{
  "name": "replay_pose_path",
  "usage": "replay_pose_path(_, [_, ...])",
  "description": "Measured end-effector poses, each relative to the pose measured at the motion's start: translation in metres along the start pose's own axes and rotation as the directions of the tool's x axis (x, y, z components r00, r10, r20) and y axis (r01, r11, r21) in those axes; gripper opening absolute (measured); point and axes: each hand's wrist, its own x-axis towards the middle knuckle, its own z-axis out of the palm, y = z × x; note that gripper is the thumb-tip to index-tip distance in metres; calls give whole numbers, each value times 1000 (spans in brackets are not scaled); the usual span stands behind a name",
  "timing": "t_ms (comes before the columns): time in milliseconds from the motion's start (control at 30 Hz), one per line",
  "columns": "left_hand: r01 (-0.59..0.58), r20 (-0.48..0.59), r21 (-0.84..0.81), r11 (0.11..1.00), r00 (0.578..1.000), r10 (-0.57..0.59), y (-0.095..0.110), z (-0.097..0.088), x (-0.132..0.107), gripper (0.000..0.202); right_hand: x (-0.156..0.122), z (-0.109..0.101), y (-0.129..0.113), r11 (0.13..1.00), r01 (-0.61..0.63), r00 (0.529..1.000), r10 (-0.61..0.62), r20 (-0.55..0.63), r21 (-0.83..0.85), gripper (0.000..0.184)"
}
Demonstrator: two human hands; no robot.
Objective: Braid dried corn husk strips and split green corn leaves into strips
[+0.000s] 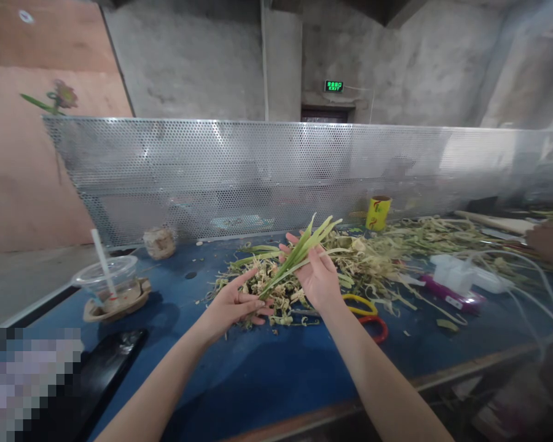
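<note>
1. While held over the blue table point(267, 374), one bunch of leaves point(299, 253): long, thin, green, tips up.
2. Right hand point(317, 276) fingers closed around bunch.
3. Left hand point(235, 304) fingers pinched on lower ends.
4. Two hands, one cup point(108, 279), one pile of scraps point(373, 258).

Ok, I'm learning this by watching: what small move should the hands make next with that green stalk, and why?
Probably peel another outer leaf: the left hand pinches the base of the green stalk, the right hand supports its middle, and the pile of scraps lies just below on the blue table.
</note>
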Motion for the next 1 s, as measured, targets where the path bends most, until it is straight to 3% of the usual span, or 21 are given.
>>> replay_pose_path(167, [53, 28, -60, 997, 998, -51, 2, 2, -1, 81, 0, -3, -3, 1000, -10, 999, 9, -31, -24, 19])
replay_pose_path(467, [9, -34, -93, 996, 999, -12, 2, -2, 0, 66, 1, -3, -7, 1000, 0, 1000, 0, -9, 27, 22])
replay_pose_path(667, [-1, -116, -77, 997, 993, -7, 6, 0, -2, 73, 2, -3, -6, 1000, 7, 999, -7, -42, -14, 19])
replay_pose_path(1000, [-62, -256, -92, 994, 966, 37, 7, -3, 1, 64, 5, -10, 0, 997, 38, 994, -31, -101, 71, 9])
